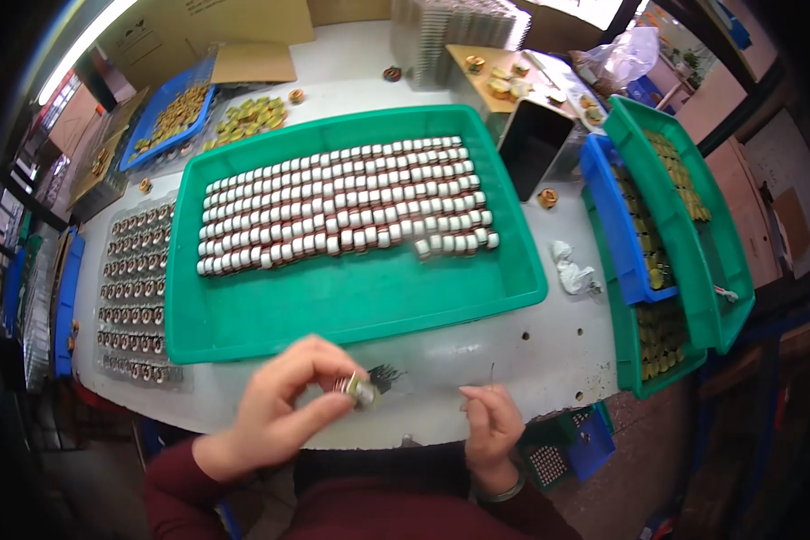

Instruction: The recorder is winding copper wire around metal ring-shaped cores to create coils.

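My left hand (283,405) pinches a small wound coil (360,391) between thumb and fingers, just in front of the large green tray (333,310). Copper colour and a yellow-green side show on the coil; its details are blurred. To the right, my right hand (493,430) is closed in a pinch over the table edge. A thin dark wire-like piece (492,373) sticks up from its fingers, and its lower part is hidden. Packed rows of white-topped coils (333,193) fill the far part of the tray, with a shorter row at the near right.
At left lies a clear blister tray (135,292) of coils. Behind it stands a blue tray (175,121) of yellow-green parts. A dark-screened phone (533,144) leans behind the tray's right side. Stacked green bins (724,261) and crumpled white tissue (571,268) are at right.
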Action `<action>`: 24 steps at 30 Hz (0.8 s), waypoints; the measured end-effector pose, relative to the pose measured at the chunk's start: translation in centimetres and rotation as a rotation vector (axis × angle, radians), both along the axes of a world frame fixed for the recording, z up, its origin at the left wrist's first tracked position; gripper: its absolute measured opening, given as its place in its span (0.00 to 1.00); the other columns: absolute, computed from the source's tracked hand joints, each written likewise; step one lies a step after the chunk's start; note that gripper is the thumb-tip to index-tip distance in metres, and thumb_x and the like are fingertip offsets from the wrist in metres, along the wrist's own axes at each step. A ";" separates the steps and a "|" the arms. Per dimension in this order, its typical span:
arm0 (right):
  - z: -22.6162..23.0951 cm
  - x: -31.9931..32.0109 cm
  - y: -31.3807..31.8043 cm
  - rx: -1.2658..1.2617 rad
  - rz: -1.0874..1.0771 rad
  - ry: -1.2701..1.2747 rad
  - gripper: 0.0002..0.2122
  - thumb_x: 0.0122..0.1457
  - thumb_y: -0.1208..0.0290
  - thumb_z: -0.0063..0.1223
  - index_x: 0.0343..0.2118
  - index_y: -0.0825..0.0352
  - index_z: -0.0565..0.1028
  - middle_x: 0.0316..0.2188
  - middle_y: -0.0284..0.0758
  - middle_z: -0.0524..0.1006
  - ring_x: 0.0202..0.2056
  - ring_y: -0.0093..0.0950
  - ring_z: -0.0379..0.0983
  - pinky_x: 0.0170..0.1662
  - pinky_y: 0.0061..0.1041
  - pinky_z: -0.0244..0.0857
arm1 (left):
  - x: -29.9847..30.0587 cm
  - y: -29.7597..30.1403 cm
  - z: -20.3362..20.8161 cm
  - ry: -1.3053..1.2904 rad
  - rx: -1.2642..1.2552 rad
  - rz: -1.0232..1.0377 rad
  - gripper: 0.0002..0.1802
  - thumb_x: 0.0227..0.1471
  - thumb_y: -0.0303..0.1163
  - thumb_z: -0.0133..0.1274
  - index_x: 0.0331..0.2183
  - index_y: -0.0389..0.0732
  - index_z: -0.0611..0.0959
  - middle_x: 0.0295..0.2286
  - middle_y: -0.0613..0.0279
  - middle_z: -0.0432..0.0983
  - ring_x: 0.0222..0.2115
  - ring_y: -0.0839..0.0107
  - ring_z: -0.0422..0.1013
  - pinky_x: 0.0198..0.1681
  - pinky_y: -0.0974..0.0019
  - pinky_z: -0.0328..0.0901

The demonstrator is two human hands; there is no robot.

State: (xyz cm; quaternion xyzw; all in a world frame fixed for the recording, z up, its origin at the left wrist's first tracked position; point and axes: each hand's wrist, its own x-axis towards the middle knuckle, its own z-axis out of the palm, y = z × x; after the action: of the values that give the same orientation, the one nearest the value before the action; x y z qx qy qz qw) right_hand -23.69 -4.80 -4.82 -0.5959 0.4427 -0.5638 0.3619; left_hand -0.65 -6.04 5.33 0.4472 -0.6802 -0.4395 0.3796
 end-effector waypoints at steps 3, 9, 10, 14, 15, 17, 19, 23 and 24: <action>0.5 1.3 0.2 0.012 0.040 -0.014 0.08 0.46 0.81 0.51 0.31 0.70 0.76 0.21 0.32 0.70 0.18 0.21 0.58 0.22 0.15 0.53 | -1.0 4.1 -1.7 0.640 0.505 0.147 0.11 0.48 0.19 0.49 0.37 0.34 0.73 0.35 0.59 0.68 0.32 0.73 0.66 0.36 0.74 0.62; 2.6 4.1 0.7 -0.111 0.333 0.042 0.09 0.42 0.77 0.58 0.30 0.68 0.76 0.20 0.30 0.69 0.18 0.20 0.58 0.22 0.15 0.55 | -2.8 6.1 -4.7 0.974 0.586 0.151 0.13 0.46 0.17 0.51 0.38 0.35 0.72 0.38 0.56 0.67 0.35 0.72 0.66 0.41 0.72 0.63; 2.6 4.3 0.8 -0.104 0.335 0.037 0.10 0.41 0.77 0.60 0.30 0.68 0.77 0.20 0.29 0.69 0.18 0.20 0.58 0.22 0.15 0.55 | -2.8 6.1 -4.8 0.988 0.568 0.141 0.14 0.45 0.17 0.51 0.37 0.35 0.73 0.38 0.56 0.67 0.35 0.72 0.66 0.41 0.71 0.63; 2.7 4.7 1.0 -0.090 0.354 0.017 0.11 0.39 0.76 0.62 0.29 0.67 0.77 0.19 0.28 0.67 0.18 0.19 0.58 0.21 0.15 0.56 | -2.4 6.4 -5.1 0.973 0.508 0.123 0.14 0.44 0.17 0.52 0.36 0.35 0.74 0.37 0.56 0.68 0.35 0.72 0.66 0.42 0.70 0.62; 2.7 4.7 1.1 -0.095 0.372 0.007 0.11 0.38 0.77 0.63 0.29 0.67 0.77 0.19 0.28 0.67 0.18 0.19 0.58 0.21 0.15 0.55 | -2.2 6.5 -5.1 0.930 0.478 0.125 0.13 0.44 0.17 0.52 0.36 0.36 0.74 0.37 0.57 0.68 0.35 0.72 0.66 0.42 0.70 0.62; 2.8 4.8 1.1 -0.106 0.409 -0.013 0.11 0.37 0.77 0.63 0.28 0.67 0.77 0.18 0.27 0.66 0.18 0.19 0.58 0.21 0.14 0.55 | -1.9 6.7 -5.1 0.844 0.418 0.128 0.13 0.43 0.16 0.53 0.35 0.36 0.75 0.36 0.57 0.68 0.35 0.72 0.66 0.42 0.70 0.61; 2.9 4.8 1.1 -0.113 0.411 -0.020 0.12 0.37 0.77 0.63 0.28 0.67 0.77 0.18 0.27 0.66 0.18 0.19 0.58 0.21 0.15 0.55 | -1.9 6.8 -5.2 0.833 0.416 0.120 0.13 0.43 0.16 0.53 0.35 0.36 0.75 0.36 0.57 0.68 0.35 0.72 0.66 0.42 0.70 0.62; 3.1 4.8 1.3 -0.154 0.427 -0.059 0.12 0.37 0.78 0.63 0.28 0.67 0.77 0.18 0.26 0.65 0.18 0.19 0.57 0.20 0.15 0.55 | -1.7 7.0 -5.2 0.783 0.389 0.100 0.12 0.41 0.15 0.54 0.33 0.35 0.76 0.35 0.58 0.68 0.35 0.72 0.66 0.41 0.71 0.62; 3.0 4.8 1.3 -0.164 0.436 -0.056 0.12 0.37 0.78 0.63 0.28 0.67 0.77 0.18 0.26 0.65 0.18 0.19 0.57 0.20 0.15 0.55 | -1.5 7.0 -5.2 0.773 0.367 0.095 0.12 0.41 0.15 0.54 0.33 0.35 0.77 0.35 0.58 0.68 0.34 0.72 0.67 0.40 0.71 0.63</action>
State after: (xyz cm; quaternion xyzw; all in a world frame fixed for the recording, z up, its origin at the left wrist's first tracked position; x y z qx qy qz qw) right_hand -18.86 -3.51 -1.84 -0.6889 0.2462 -0.5228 0.4376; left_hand -2.20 0.93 0.17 0.3406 -0.3769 -0.6706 0.5406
